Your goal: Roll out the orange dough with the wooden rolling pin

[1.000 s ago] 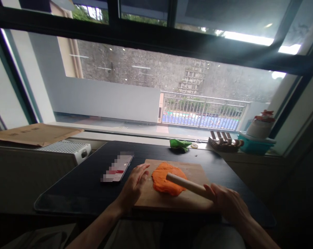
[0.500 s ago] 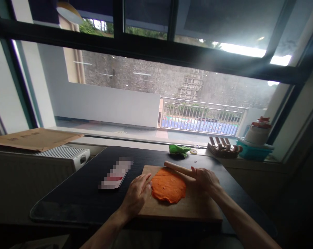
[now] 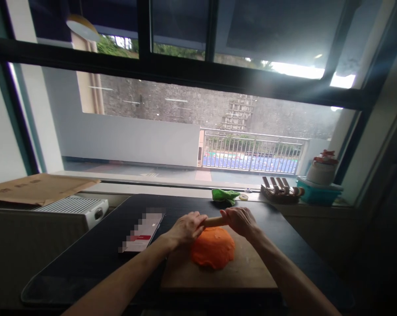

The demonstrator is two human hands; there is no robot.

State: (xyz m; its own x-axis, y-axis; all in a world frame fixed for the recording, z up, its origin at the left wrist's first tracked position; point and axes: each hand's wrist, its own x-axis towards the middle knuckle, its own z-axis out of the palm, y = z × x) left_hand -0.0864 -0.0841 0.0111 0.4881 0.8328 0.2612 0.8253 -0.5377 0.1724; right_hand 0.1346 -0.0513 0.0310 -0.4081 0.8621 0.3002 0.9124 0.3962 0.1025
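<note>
Between my two hands a wooden rolling pin [image 3: 215, 221] lies across the far edge of a flattened orange sheet of dough [image 3: 213, 250]. My left hand [image 3: 189, 227] is closed over the pin's left end, and my right hand [image 3: 240, 220] grips the right end. Under the dough is a wooden board [image 3: 218, 281], set on the dark table. The dough is roughly round with an uneven rim; its far part is partly covered by the pin and my left fingers.
A phone [image 3: 144, 232] lies left of the board. At the table's far edge is a green cloth [image 3: 225, 196]. On the sill stand a brown rack [image 3: 280, 191] and a teal box [image 3: 319, 192] bearing a white jar [image 3: 322, 170]. Brown paper [image 3: 37, 188] covers the radiator at left.
My left hand has moved from the dough's left side up onto the rolling pin. The pin, slanted before in my right hand alone, now lies nearly level across the dough's far edge.
</note>
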